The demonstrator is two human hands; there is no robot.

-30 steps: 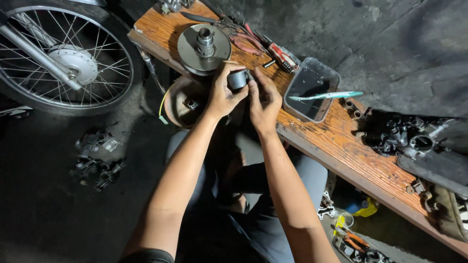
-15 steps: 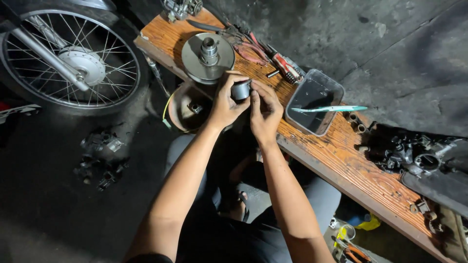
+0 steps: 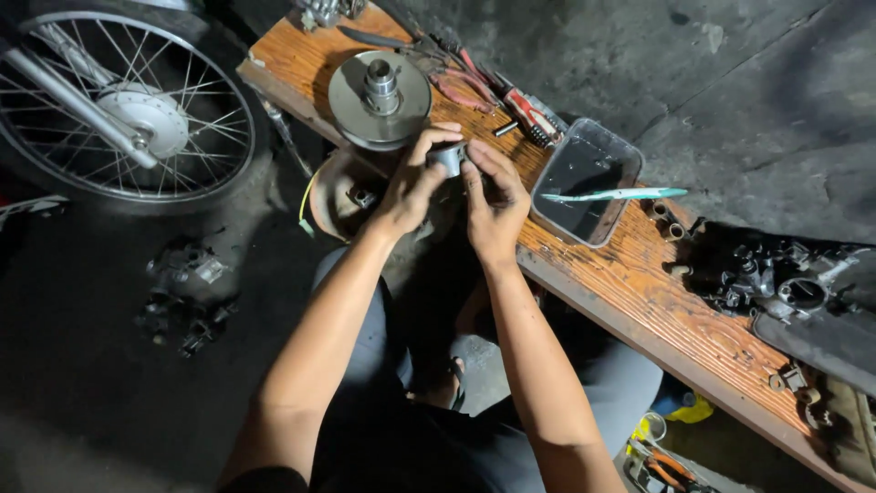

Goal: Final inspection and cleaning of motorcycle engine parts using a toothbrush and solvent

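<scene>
Here both hands grip a small metal cylinder.

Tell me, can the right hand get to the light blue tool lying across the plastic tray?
Probably yes. The right hand shares a small metal cylinder with the left hand, so it must let go first. The blue tool on the tray lies uncovered beside it.

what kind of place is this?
Most likely a small motorcycle repair workshop. A spoked wheel stands beside a worn wooden bench with a round metal pulley disc, pliers and screwdrivers. Both hands, left hand and right hand, hold a small metal cylinder.
</scene>
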